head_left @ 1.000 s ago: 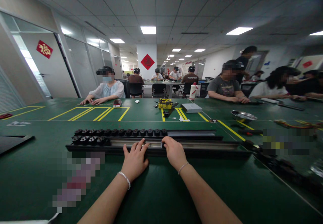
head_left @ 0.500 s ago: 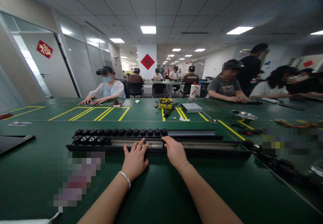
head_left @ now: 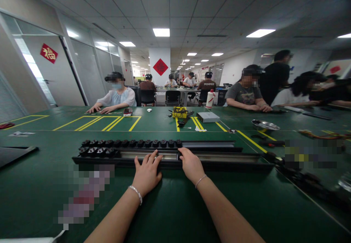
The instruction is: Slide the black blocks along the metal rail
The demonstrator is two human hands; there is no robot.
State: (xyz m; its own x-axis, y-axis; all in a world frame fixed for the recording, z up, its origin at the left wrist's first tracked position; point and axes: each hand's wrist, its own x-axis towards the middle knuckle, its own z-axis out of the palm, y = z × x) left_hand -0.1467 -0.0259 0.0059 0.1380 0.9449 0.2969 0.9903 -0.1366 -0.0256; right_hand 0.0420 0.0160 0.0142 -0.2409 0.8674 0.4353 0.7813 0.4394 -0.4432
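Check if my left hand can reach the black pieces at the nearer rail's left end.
Likely yes: your left hand is at the nearer rail, right of the black pieces, with nothing visible between.

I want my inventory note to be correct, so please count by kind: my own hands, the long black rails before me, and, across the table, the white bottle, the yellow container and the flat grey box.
Your own hands, left hand and right hand: 2
Long black rails: 2
White bottle: 1
Yellow container: 1
Flat grey box: 1
Total: 7
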